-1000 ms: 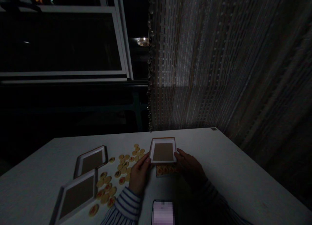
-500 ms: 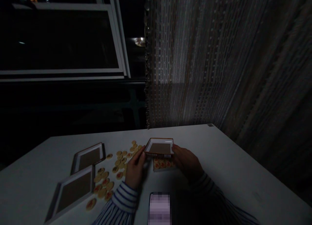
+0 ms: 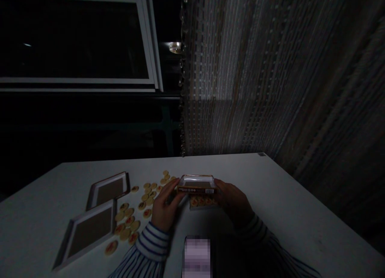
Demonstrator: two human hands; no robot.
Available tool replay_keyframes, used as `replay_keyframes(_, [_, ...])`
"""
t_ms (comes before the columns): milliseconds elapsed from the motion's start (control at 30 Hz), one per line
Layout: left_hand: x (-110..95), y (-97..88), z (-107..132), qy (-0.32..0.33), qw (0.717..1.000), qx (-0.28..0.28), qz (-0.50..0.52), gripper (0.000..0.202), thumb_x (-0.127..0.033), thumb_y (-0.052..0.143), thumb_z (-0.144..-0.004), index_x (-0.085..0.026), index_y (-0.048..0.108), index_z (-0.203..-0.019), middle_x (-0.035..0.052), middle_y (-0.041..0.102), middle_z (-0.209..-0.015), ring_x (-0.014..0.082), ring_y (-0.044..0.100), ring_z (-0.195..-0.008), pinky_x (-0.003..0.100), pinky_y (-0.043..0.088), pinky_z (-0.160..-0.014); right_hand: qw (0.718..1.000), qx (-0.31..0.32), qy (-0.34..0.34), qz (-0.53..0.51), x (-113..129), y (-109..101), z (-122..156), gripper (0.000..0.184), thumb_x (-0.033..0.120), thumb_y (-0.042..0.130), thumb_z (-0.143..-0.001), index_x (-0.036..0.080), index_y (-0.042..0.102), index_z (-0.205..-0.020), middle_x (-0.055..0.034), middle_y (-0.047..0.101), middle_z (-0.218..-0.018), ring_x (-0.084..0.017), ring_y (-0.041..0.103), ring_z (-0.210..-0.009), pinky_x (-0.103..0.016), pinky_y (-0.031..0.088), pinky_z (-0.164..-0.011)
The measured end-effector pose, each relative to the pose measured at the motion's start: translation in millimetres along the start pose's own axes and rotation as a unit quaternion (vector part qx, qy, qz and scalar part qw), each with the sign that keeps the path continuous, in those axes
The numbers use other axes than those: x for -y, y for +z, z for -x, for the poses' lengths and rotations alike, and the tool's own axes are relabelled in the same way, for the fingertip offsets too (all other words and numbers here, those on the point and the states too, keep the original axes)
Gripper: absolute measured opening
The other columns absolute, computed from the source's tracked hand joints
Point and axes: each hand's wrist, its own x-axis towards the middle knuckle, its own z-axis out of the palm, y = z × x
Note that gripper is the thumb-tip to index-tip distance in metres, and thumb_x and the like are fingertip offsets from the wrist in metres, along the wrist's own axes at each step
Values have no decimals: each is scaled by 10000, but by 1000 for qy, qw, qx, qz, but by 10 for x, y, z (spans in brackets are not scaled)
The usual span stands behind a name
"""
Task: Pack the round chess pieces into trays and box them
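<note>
My left hand (image 3: 164,207) and my right hand (image 3: 234,199) are closed on the two ends of a shallow box lid (image 3: 197,184). Its pale hollow inside shows, and a barcode is printed on the near side. Just beneath it sits a small box (image 3: 203,207), partly hidden by the lid and my right hand. Inside it lie round chess pieces (image 3: 201,201) with red characters. Left of my left hand, several loose chess pieces (image 3: 144,197) are scattered, some with red or black characters and some plain side up.
Two shallow trays or lids lie at the left, one farther back (image 3: 110,188) and one nearer (image 3: 92,230). A phone (image 3: 197,256) with a blurred screen is at the near edge of the white table (image 3: 279,230). A beaded curtain (image 3: 234,77) hangs behind.
The lid has tilted, so its printed near side shows more and its inside less. Both hands keep hold of it above the box. The view has shifted slightly.
</note>
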Motion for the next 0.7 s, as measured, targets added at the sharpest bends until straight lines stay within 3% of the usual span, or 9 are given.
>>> replay_keyframes(300, [-11,-21,24,18,1000,-8,-25,349,-286,630,-655,-247,614,-1002,28,612,-1064,207,524,-1028,342,353,-957,997,67,31,-32,34,4,-1,380,303,302,-874,180,444,-1204,-97,565,-1133,-198,569,-940,-325,477,-775])
replay_keyframes(700, [-100,-46,38,3,999,-34,-23,298,-308,627,-643,-232,641,-930,16,649,-981,207,561,-972,323,399,-915,999,-34,0,-42,64,-41,-15,377,291,336,-865,160,409,-1212,-106,591,-1077,-195,576,-926,-326,493,-764])
